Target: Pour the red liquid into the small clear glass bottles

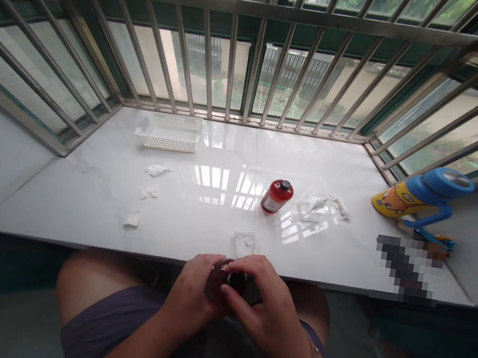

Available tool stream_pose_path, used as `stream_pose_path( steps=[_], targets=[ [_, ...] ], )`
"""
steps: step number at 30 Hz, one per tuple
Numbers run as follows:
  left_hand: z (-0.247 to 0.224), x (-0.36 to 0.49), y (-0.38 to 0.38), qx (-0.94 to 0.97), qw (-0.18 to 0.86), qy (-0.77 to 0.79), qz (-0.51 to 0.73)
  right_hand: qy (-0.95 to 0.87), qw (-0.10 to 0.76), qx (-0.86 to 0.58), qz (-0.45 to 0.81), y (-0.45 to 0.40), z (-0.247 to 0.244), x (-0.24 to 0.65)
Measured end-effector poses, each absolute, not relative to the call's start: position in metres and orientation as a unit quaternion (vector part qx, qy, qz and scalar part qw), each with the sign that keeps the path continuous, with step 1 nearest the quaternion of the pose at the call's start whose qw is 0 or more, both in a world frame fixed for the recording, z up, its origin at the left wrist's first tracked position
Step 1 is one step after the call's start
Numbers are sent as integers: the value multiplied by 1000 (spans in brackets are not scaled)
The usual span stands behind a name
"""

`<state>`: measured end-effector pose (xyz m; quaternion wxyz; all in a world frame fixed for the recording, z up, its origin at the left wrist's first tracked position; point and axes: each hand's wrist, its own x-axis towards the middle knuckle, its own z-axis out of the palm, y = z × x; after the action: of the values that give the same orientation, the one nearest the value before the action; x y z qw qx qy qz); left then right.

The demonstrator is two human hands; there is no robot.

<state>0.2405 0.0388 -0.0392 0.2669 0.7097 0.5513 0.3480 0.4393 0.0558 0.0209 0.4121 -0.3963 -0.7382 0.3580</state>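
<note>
Over my lap, at the table's front edge, my left hand (pixel 191 287) wraps around the side of a dark red bottle (pixel 215 289). The thumb and fingers of my right hand (pixel 266 305) close about the black cap (pixel 237 280) on top of it. Whether the cap is loose or tight, I cannot tell. Just beyond my hands lies a small clear plastic box (pixel 246 243) with something whitish in it. Farther back a second red bottle (pixel 276 198), with a pale label and a black cap, stands upright on the white table (pixel 208 228).
Several crumpled white tissues (pixel 133 219) lie in a row at the left. A white perforated basket (pixel 169 142) sits by the barred window. Clear plastic packaging (pixel 313 209) lies right of centre. A blue and yellow flask (pixel 418 192) stands far right, behind a pixelated dark object (pixel 406 271).
</note>
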Motion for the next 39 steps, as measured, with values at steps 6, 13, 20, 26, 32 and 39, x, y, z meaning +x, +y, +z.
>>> stream_pose_path(
  steps=[6, 13, 20, 26, 32, 39],
  targets=[
    [-41, 240, 38, 706, 271, 557, 344, -730, 414, -406, 362, 56, 18, 439],
    [-41, 239, 37, 706, 262, 561, 345, -723, 417, -430, 346, 56, 22, 438],
    [-43, 239, 38, 706, 276, 555, 342, -717, 421, -439, 340, 55, 21, 437],
    [-43, 239, 37, 706, 278, 557, 339, -713, 421, -438, 351, 55, 20, 437],
    [-42, 240, 38, 706, 274, 554, 345, -708, 404, -448, 366, 54, 20, 437],
    [-42, 239, 38, 704, 281, 555, 342, -711, 411, -445, 358, 55, 22, 437]
  ],
)
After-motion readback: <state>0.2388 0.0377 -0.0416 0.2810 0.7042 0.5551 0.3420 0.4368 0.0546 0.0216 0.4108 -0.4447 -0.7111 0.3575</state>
